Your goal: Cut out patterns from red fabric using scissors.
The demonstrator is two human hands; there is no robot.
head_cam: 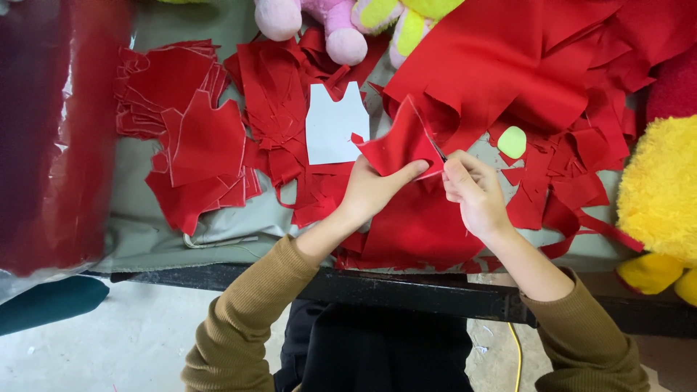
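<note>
**Cutting a red fabric piece at the table's near edge**

Holding the red fabric piece (398,145) up off the table, the left hand (374,190) pinches its lower edge, thumb across the front. The piece stands tilted, its long axis running from lower left to upper right, upper tip pointing away from the person. A pale chalk line traces its right edge.

The right hand (475,192) is closed around small scissors (438,150); only the dark blade tips show, meeting the piece's right edge and pointing up and left. Handles are hidden in the fist.

The piece sits over the near middle of the grey table (138,218), above a larger red sheet (417,232).

Just left of it lies a white paper pattern (332,123), vest-shaped, flat on red scraps (272,94). Further left, a stack of cut red pieces (192,145). Right of the hands, a green chalk block (512,141) rests among trimmings. A big fold of red cloth (523,58) covers the far right. Pink plush toy (319,22) at the far edge; yellow plush toy (661,196) at the right.
</note>
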